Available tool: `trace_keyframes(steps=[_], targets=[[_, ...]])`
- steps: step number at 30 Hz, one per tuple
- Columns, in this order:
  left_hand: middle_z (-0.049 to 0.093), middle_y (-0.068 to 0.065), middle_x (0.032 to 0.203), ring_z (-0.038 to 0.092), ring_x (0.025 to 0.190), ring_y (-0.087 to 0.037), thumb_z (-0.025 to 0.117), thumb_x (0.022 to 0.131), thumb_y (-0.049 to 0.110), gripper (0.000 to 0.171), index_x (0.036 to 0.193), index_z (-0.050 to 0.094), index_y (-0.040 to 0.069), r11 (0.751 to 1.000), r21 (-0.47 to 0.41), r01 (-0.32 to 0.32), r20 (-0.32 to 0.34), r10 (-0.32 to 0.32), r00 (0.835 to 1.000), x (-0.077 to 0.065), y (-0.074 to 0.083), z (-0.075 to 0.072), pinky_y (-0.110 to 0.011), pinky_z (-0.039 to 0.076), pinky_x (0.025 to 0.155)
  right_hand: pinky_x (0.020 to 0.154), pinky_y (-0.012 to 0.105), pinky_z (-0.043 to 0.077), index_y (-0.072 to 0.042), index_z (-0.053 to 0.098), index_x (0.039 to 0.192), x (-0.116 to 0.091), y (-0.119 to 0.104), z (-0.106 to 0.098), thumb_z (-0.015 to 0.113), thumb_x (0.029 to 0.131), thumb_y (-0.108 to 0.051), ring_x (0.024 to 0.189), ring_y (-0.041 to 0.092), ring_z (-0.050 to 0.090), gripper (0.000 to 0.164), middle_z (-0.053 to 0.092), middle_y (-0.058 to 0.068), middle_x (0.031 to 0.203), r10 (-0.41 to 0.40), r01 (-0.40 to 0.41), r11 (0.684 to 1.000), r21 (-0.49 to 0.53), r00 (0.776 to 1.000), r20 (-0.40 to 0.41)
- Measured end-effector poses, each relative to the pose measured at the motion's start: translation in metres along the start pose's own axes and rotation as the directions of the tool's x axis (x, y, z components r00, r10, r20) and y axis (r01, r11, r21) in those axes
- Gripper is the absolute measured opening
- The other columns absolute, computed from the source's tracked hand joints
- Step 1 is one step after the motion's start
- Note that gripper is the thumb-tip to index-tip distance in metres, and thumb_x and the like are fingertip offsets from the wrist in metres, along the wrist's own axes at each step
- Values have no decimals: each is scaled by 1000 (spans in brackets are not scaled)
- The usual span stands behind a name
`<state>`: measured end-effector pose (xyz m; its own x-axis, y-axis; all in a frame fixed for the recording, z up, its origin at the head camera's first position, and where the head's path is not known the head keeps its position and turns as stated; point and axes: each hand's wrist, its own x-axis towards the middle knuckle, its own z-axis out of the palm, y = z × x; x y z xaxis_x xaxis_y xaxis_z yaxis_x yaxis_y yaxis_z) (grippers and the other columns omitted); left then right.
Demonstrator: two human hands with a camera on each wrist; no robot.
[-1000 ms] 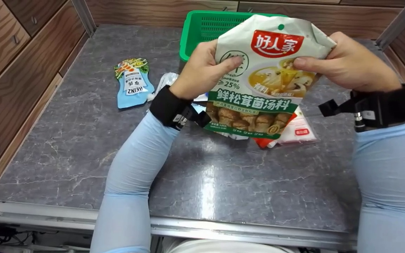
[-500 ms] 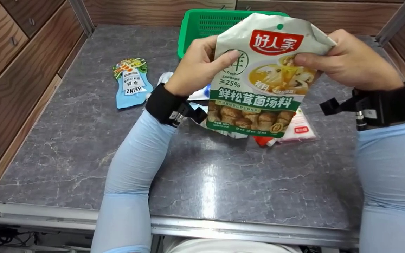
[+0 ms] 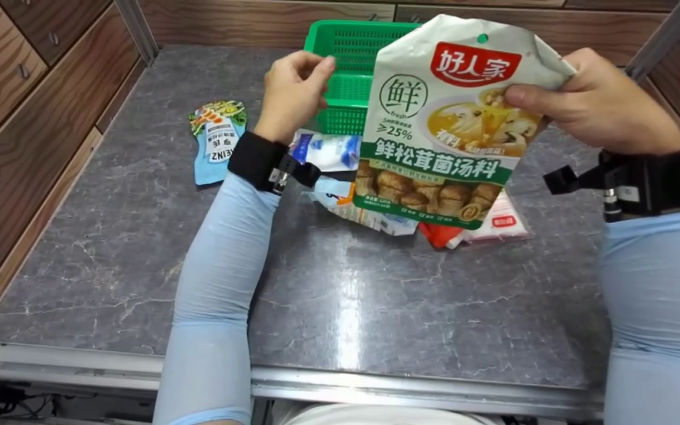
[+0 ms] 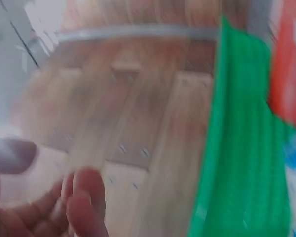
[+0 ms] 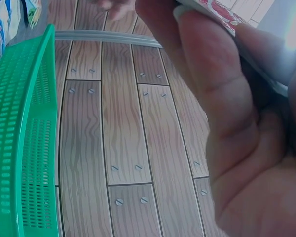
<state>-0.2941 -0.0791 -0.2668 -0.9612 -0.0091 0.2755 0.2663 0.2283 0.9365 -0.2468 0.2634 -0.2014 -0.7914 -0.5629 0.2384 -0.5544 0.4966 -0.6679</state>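
My right hand [image 3: 600, 106] pinches the upper right edge of a white and green soup seasoning packet [image 3: 411, 127], thumb on its front face. The packet hangs upright above the table, with mushrooms pictured along its bottom. In the right wrist view, curled fingers [image 5: 212, 64] grip the packet's edge. Left of the packet and apart from it, my left hand [image 3: 293, 88] is raised with loosely bent fingers and holds nothing. The left wrist view is blurred; a gap shows between thumb and fingertips [image 4: 89, 192] there.
A green plastic basket [image 3: 346, 106] stands behind the packet, partly hidden. On the grey table [image 3: 139, 265] lie a light blue Heinz pouch [image 3: 216, 141], a blue and white packet [image 3: 331, 153], an orange and white packet [image 3: 369, 217] and a red and white bag [image 3: 502, 221].
My left hand has let go of the packet and moved left. The packet, still in my right hand, has shifted slightly right and up.
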Motion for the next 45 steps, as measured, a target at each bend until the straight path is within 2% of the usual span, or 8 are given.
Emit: trace_keyframes(steps=[3,6,12,23,32,35,40,45], targets=[[56,-3,89,56,58,-15,58,89,34,30,107,59,11,981,63,183,-96,-176,980,10,-18,-6,-26,51,58,67,16,52,-3,63,111,-1,1,0,55,90,-10,84,14,64,23,66,7,100,0,0,1000,4,1000,0],[53,-4,104,56,58,-14,58,88,35,40,116,51,8,937,3,349,-137,-345,928,18,-33,-12,-26,52,56,67,16,51,-5,63,112,0,2,2,55,91,-13,85,13,64,24,66,6,101,13,-13,1000,-16,1000,0],[47,-9,115,54,56,-17,53,92,30,45,127,44,4,834,-223,505,-59,-529,847,26,-57,-14,-26,53,54,67,16,51,-8,62,113,2,4,5,55,91,-16,86,14,63,25,65,6,103,32,-32,999,-18,999,4],[48,-14,95,52,62,-18,47,94,7,33,124,41,-4,719,-516,466,19,-534,845,31,-68,-5,-24,53,57,68,18,52,-5,62,113,6,4,4,55,91,-16,87,16,63,26,65,8,103,31,-31,999,24,999,-16],[46,-14,94,51,57,-18,44,95,5,37,129,38,-7,736,-505,452,43,-502,864,32,-68,-2,-24,52,52,66,22,53,4,58,115,22,-2,-1,54,91,-12,85,20,63,29,64,14,102,26,-4,978,207,994,-103],[45,-14,94,50,57,-18,44,95,5,35,127,39,-8,741,-505,442,38,-493,869,31,-68,-2,-24,51,52,63,27,54,7,56,116,31,-3,-3,55,90,-10,84,24,63,31,63,19,102,23,34,921,388,990,-141],[45,-14,95,51,61,-19,44,95,4,33,124,39,-8,737,-505,449,39,-500,865,32,-70,-1,-24,53,56,67,31,55,8,51,118,48,-2,-6,56,87,-6,88,29,61,35,57,24,108,50,112,746,657,974,-223],[47,-16,94,55,63,-20,44,95,5,37,127,36,-9,737,-507,447,47,-495,868,32,-71,1,-24,54,60,65,28,55,3,55,116,61,1,-14,63,84,-14,87,25,61,37,57,18,105,186,84,729,680,931,-315]])
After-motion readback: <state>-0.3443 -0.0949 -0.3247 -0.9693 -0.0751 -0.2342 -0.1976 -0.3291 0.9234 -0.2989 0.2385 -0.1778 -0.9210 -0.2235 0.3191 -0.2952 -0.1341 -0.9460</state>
